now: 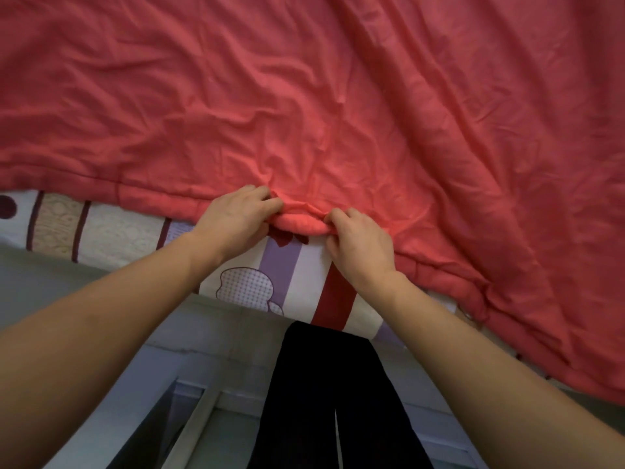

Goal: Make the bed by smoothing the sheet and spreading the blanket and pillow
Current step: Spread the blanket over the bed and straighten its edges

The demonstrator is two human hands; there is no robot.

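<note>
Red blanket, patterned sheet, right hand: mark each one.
red blanket [304,96], head view, its wrinkled middle.
patterned sheet [280,265], head view, the purple stripe below the blanket's edge.
right hand [362,245], head view, the back of the hand.

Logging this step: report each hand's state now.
Left hand: closed, gripping the red blanket at its near edge.
Right hand: closed, gripping the same edge beside it.

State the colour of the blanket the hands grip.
Plain coral-red blanket, clearest in the head view.
</note>
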